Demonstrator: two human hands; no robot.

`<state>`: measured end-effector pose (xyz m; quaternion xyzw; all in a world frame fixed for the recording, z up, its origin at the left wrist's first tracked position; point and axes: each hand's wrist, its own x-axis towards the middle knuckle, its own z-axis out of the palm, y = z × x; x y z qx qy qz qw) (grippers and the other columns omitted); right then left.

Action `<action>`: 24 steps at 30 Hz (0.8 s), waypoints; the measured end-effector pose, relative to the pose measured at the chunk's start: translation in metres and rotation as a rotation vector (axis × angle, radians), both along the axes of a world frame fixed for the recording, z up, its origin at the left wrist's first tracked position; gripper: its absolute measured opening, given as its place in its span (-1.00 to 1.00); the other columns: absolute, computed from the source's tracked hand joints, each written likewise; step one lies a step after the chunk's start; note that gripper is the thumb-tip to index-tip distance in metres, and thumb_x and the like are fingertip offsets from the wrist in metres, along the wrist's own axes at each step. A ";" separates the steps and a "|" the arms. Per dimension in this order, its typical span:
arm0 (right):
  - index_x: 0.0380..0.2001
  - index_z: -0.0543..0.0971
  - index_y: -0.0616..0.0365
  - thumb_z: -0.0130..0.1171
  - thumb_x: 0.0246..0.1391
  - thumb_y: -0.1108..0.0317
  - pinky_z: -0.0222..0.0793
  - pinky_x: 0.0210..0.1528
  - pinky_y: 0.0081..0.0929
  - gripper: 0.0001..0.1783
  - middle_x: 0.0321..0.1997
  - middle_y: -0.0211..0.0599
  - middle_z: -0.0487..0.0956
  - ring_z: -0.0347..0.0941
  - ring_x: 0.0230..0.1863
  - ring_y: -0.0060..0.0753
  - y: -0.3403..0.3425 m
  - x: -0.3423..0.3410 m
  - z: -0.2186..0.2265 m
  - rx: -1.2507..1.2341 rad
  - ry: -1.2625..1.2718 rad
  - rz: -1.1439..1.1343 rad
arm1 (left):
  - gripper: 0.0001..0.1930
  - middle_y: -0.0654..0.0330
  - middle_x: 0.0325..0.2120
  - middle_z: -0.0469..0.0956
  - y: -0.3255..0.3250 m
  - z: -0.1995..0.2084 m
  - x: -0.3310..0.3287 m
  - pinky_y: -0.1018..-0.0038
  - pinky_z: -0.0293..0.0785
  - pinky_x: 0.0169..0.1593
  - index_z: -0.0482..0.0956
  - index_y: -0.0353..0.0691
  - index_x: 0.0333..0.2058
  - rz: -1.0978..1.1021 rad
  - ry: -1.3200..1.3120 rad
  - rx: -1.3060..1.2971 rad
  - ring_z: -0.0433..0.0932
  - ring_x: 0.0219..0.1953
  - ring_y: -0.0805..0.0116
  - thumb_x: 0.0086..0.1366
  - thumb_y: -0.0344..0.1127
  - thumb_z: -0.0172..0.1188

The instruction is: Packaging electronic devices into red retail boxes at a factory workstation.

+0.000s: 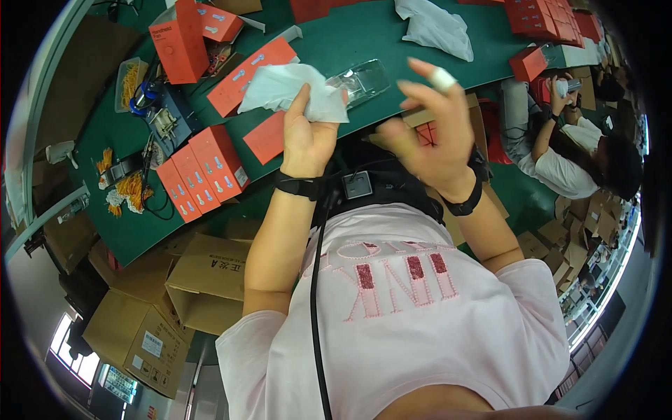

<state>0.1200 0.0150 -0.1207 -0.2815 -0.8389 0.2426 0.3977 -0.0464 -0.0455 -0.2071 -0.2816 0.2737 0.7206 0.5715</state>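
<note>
My left hand [308, 143] is closed around a soft white bag [283, 85], thumb on top; whatever may be inside it is hidden. Beside the bag, a clear plastic tray [364, 80] lies on the green table [343, 42]. My right hand [441, 133] hovers over the table's near edge, apart from the bag. Its fingers are spread and partly smeared by motion, with white tape around one fingertip. Under and beside my left hand are a flat red box [264, 138] and a longer red box [241, 80].
Red boxes [203, 173] stand in a row at left, near a blue device [170, 120] and orange cords [131, 189]. Another white bag [437, 29] lies at the far side. Cardboard cartons [136, 336] sit below. A seated co-worker [567, 150] is at right.
</note>
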 end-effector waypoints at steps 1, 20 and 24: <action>0.23 0.43 0.12 0.31 0.13 0.37 0.50 -0.26 -0.43 -0.41 0.27 -0.08 0.45 0.54 -0.20 -0.40 -0.003 -0.011 0.005 -0.001 -0.102 0.069 | -0.71 0.17 -0.01 0.54 -0.002 0.003 0.007 0.05 0.43 0.24 0.41 -0.19 0.11 -0.073 0.093 0.027 0.52 0.06 0.19 0.45 -0.36 0.02; 0.22 0.45 0.28 0.41 -0.25 0.30 0.42 0.09 -0.48 -0.15 0.05 -0.17 0.60 0.55 -0.02 -0.39 0.098 0.049 -0.066 -1.545 -0.919 0.806 | -0.62 0.01 -0.20 0.41 -0.020 -0.022 0.065 0.12 0.47 -0.07 0.40 -0.30 -0.13 -1.085 1.888 0.283 0.49 -0.11 -0.06 0.02 -0.62 0.18; 0.01 0.53 0.37 0.33 -0.34 0.30 0.51 -0.12 -0.25 -0.29 -0.09 0.16 0.61 0.59 -0.16 0.04 0.113 -0.009 -0.074 -0.807 -1.124 0.956 | -0.42 -0.10 -0.03 0.40 -0.023 -0.039 0.057 0.16 0.41 0.15 0.40 -0.31 0.04 -0.796 1.918 0.006 0.41 0.08 -0.17 -0.05 -0.66 0.26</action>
